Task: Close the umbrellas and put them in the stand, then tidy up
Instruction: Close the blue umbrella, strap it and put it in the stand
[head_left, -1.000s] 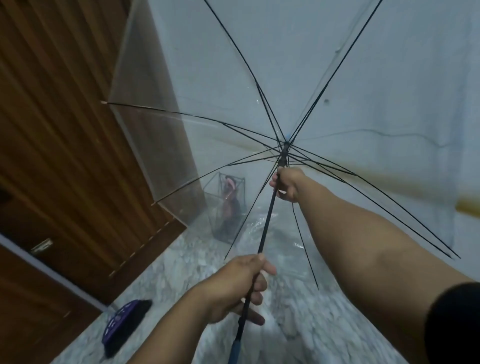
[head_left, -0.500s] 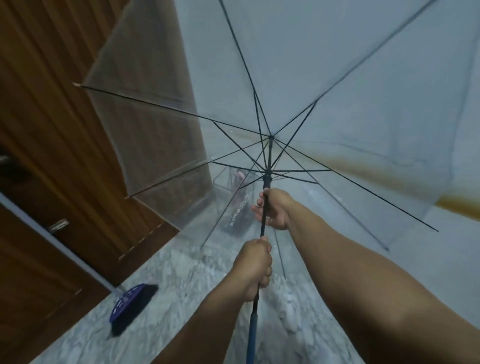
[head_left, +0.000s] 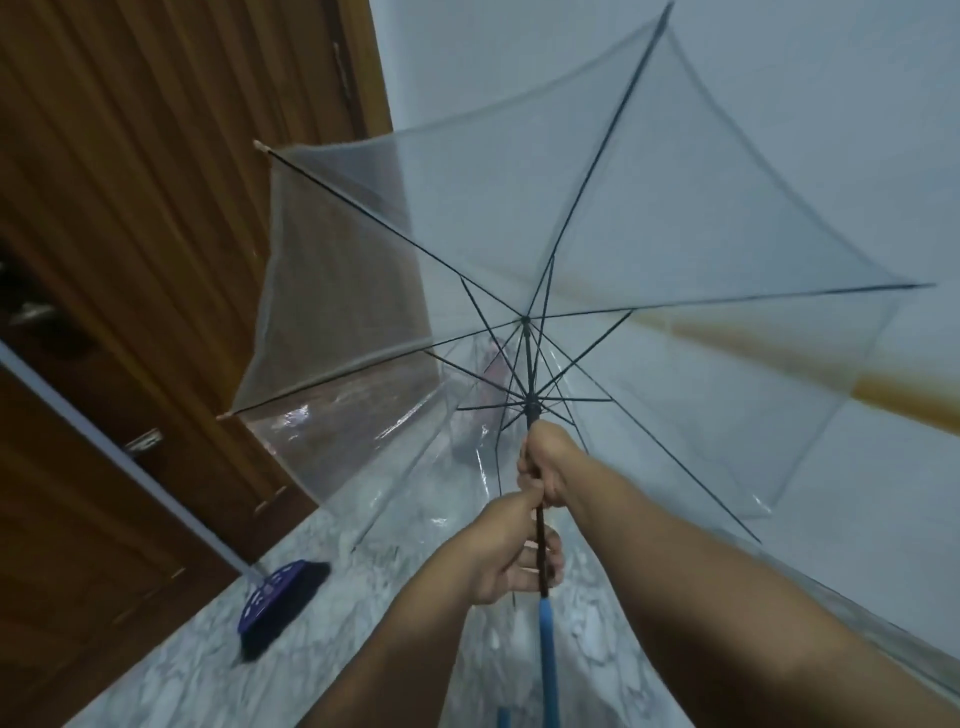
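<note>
I am closing the clear umbrella (head_left: 597, 218): my right hand (head_left: 545, 465) clamps its runner, my left hand (head_left: 506, 556) grips the shaft (head_left: 541, 535), and next I judge the runner must slide nearer.

Clear umbrella canopy (head_left: 675, 218), black ribs, blue handle (head_left: 548, 654), purple broom head (head_left: 280, 597), grey marbled floor (head_left: 208, 670)

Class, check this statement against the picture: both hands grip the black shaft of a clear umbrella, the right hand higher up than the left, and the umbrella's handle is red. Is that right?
Not quite. The head view shows the handle is blue, not red. The rest stands: the right hand holds the black shaft of the clear umbrella higher up than the left hand.
</note>
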